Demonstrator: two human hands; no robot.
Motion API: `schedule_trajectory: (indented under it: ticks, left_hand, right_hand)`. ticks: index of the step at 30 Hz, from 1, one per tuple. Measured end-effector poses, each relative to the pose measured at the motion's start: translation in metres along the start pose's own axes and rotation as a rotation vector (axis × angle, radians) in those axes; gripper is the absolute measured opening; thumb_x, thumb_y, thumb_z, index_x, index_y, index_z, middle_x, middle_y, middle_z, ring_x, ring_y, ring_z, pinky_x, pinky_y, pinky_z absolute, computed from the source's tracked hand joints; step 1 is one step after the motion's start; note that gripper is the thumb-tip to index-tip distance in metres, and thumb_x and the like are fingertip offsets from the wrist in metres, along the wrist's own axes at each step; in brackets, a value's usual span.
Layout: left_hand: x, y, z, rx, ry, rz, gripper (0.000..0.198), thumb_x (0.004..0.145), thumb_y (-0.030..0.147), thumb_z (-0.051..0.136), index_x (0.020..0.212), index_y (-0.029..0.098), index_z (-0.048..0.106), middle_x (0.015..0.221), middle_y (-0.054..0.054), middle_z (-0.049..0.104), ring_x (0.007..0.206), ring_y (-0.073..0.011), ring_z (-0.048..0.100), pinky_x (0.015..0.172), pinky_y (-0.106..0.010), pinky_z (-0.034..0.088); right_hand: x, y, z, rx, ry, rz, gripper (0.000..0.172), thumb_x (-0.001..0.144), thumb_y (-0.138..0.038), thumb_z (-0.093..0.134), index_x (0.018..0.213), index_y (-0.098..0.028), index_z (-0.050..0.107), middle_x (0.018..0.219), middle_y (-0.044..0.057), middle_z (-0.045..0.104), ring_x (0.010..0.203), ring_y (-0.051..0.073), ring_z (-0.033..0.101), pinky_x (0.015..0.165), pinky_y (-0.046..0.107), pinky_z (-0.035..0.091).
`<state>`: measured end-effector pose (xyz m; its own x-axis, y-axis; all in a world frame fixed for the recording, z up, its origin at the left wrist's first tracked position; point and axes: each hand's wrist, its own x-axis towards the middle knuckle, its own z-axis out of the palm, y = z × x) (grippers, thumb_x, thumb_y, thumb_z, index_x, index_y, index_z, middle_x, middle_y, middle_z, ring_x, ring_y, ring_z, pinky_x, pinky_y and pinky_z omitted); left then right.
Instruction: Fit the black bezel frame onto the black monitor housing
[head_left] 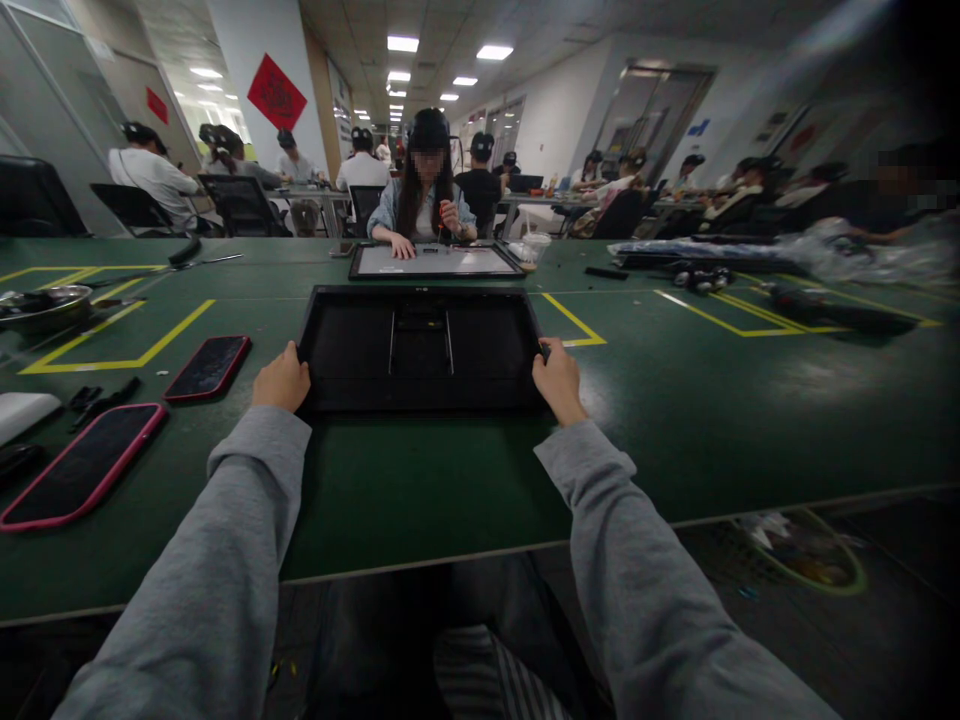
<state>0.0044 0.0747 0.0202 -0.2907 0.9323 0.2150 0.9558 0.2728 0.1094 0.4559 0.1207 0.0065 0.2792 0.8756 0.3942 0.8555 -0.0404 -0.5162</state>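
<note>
A black rectangular monitor back cover point(345, 345) lies in front of me, its hollow inner side facing up. Two thin light strips run along a raised block in its middle. My left hand point(282, 378) grips the left edge, fingers curled round the rim. On the opposite edge, my right hand point(558, 380) is closed with the thumb on top. Both hands hold the cover level at the green table point(427, 480); whether it rests fully on the surface I cannot tell.
Across the table a person works over a display panel point(382, 262) with a screwdriver. To the left lie two red-edged phones point(90, 465), a metal bowl point(45, 312) and small black parts. A plastic cup point(534, 250) and plastic-wrapped items point(705, 250) sit farther right.
</note>
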Motion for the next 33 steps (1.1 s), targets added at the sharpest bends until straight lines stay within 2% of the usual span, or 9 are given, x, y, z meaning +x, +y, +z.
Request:
schedule_trajectory:
  ticks: [20, 33]
  left_hand:
    - [-0.0003, -0.0003, 0.0, -0.004, 0.001, -0.002, 0.063, 0.097, 0.034, 0.034, 0.153, 0.005, 0.035, 0.138, -0.025, 0.06, 0.123, -0.035, 0.062, 0.1, -0.046, 0.048]
    - [-0.0001, 0.0, -0.0008, -0.008, -0.007, -0.007, 0.063, 0.096, 0.034, 0.034, 0.153, 0.005, 0.036, 0.136, -0.025, 0.061, 0.121, -0.0373, 0.062, 0.098, -0.049, 0.049]
  right_hand:
    - [-0.0008, -0.0002, -0.0005, -0.008, -0.001, 0.002, 0.046, 0.091, -0.02, 0.043, 0.134, -0.015, 0.058, 0.12, 0.018, 0.071, 0.109, 0.03, 0.067, 0.095, 0.044, 0.048]
    - [-0.0003, 0.0001, -0.0012, -0.01, -0.015, 0.008, 0.045, 0.092, -0.019, 0.044, 0.135, -0.014, 0.057, 0.121, 0.019, 0.071, 0.111, 0.031, 0.067, 0.098, 0.045, 0.047]
